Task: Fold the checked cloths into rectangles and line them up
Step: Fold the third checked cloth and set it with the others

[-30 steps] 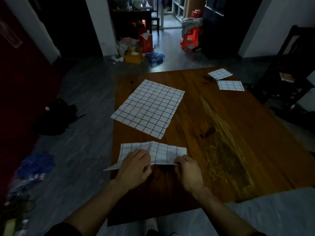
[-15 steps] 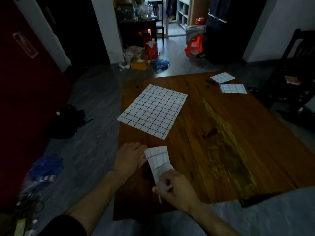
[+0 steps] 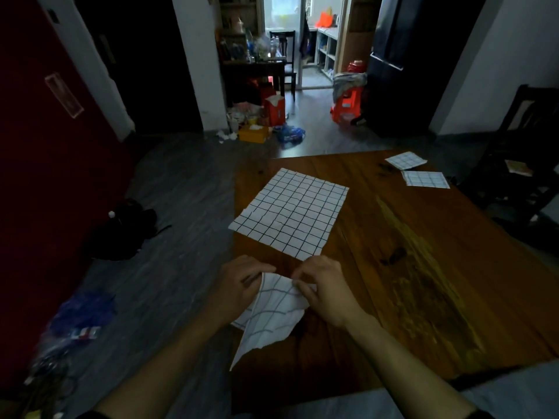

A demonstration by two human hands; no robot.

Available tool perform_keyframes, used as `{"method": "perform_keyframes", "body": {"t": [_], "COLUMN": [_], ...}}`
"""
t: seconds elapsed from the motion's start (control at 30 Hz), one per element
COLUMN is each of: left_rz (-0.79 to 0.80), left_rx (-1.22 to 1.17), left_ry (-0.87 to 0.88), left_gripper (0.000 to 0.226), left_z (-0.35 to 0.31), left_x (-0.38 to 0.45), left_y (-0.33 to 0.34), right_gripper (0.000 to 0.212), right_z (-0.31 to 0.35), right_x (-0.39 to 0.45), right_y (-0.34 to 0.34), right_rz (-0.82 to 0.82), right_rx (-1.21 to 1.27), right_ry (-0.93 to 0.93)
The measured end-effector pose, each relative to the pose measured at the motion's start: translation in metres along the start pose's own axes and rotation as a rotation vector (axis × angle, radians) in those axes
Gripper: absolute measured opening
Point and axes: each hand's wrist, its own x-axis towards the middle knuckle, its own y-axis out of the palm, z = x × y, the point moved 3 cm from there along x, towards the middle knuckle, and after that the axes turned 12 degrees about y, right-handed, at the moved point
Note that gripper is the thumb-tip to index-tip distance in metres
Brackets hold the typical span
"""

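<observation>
A partly folded checked cloth (image 3: 272, 316) hangs between my hands above the near left part of the wooden table (image 3: 423, 282). My left hand (image 3: 239, 285) grips its upper left edge. My right hand (image 3: 326, 288) pinches its upper right edge, and the lower corner droops toward me. Just beyond, a second checked cloth (image 3: 290, 211) lies flat and unfolded. Two small folded checked cloths (image 3: 406, 160) (image 3: 425, 179) rest side by side at the table's far right corner.
A dark chair (image 3: 526, 164) stands off the table's right side. A black bag (image 3: 121, 231) and blue clutter (image 3: 81, 316) lie on the floor to the left. Boxes and a red stool (image 3: 346, 105) crowd the floor beyond the table.
The cloth lay folded lengthwise on the table a second ago. My right hand swung one end across to my left hand, and both hands now hold it lifted off the wood.
</observation>
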Motion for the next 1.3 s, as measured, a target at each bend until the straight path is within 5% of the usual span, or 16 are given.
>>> {"method": "perform_keyframes", "body": {"t": [0.27, 0.57, 0.7, 0.83, 1.07, 1.3], "left_rz": [-0.017, 0.15, 0.221, 0.196, 0.239, 0.26], "left_rx": [-0.112, -0.226, -0.012, -0.109, -0.45, -0.308], "left_ry": [-0.047, -0.301, -0.14, -0.061, -0.328, -0.58], "left_gripper": [0.022, 0.019, 0.024, 0.017, 0.011, 0.015], "left_z": [0.0, 0.021, 0.021, 0.019, 0.039, 0.076], "left_x": [-0.016, -0.033, -0.032, -0.03, -0.043, -0.045], "left_y": [-0.022, -0.04, -0.034, -0.02, 0.005, 0.036], "right_gripper": [0.022, 0.019, 0.013, 0.007, 0.006, 0.008], "right_z": [0.02, 0.034, 0.036, 0.027, -0.012, -0.055], "right_x": [0.003, -0.001, -0.012, -0.032, -0.043, 0.002], "right_y": [0.034, 0.036, 0.033, 0.026, 0.009, 0.03], "right_rz": [0.161, 0.076, 0.068, 0.075, 0.264, 0.374], "right_rx": [0.02, -0.002, -0.058, -0.047, 0.055, 0.072], "right_ry": [0.002, 0.086, 0.147, 0.211, 0.329, 0.402]}}
